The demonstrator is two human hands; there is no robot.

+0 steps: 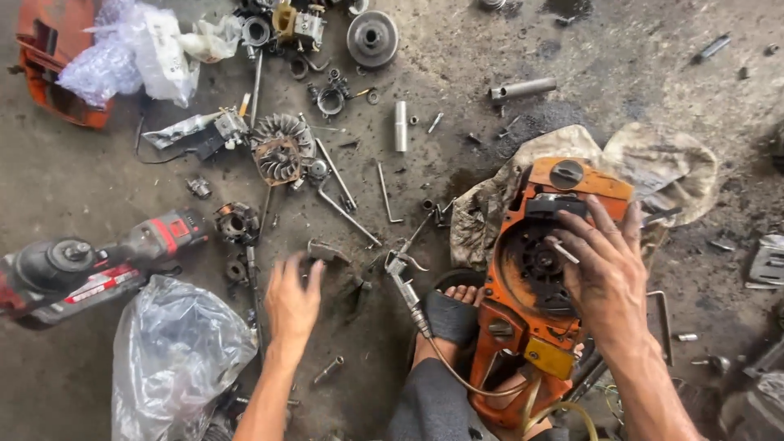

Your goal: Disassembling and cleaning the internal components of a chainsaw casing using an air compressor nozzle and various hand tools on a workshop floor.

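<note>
My right hand [606, 273] rests on an orange engine housing [545, 269] that stands upright on the floor, with a thin white stick held between its fingers. My left hand [292, 300] reaches out low over the floor with fingers spread, close to a small curved metal part [327, 250]; I cannot tell whether it touches anything. My foot in a dark sandal [451, 310] is beside the housing. An air blow tool with a hose [404, 282] lies between my hands.
Loose parts cover the concrete floor: a finned flywheel [282, 147], a clutch drum [372, 37], metal tubes [523, 87], hex keys [385, 194]. A red cordless power tool [98, 261] lies left above a clear plastic bag [175, 355]. A dirty rag [653, 163] lies behind the housing.
</note>
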